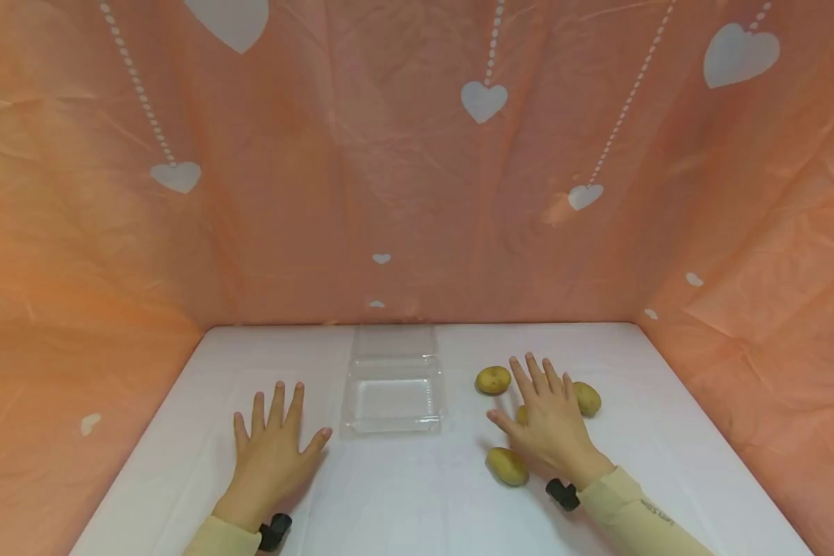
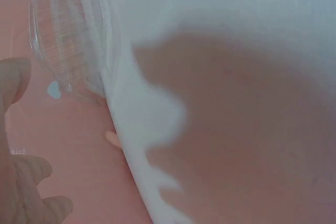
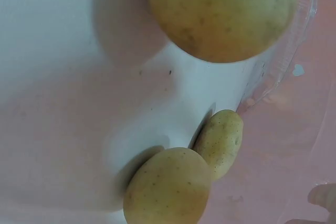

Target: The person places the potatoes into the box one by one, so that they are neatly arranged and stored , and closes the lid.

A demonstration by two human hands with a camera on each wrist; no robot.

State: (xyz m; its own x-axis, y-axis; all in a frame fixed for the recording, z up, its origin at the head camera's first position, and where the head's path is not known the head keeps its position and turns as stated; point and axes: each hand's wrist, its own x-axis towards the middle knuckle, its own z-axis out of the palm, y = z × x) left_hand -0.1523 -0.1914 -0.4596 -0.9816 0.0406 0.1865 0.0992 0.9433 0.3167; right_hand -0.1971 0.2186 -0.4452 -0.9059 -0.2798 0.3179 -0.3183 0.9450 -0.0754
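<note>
Fingers spread, my left hand (image 1: 271, 455) hovers over the white table, left of a clear plastic container (image 1: 392, 425) whose lid is folded back. Its shadow falls on the cloth in the left wrist view. My right hand (image 1: 549, 425), also with straight, spread fingers, is above several potatoes and holds none. One potato (image 1: 493, 380) lies beyond its thumb, another potato (image 1: 507, 466) nearer the front, and a potato (image 1: 588, 399) to its right. A further potato (image 1: 522, 415) is mostly hidden under the hand. Three potatoes show in the right wrist view, the closest potato (image 3: 223, 14) at the top.
A white cloth covers the table (image 1: 417, 494). Orange curtains (image 1: 417, 193) with white hearts rise behind it and along both sides. A black wrist camera (image 1: 276, 532) is strapped to the left wrist, and a similar camera (image 1: 563, 494) to the right.
</note>
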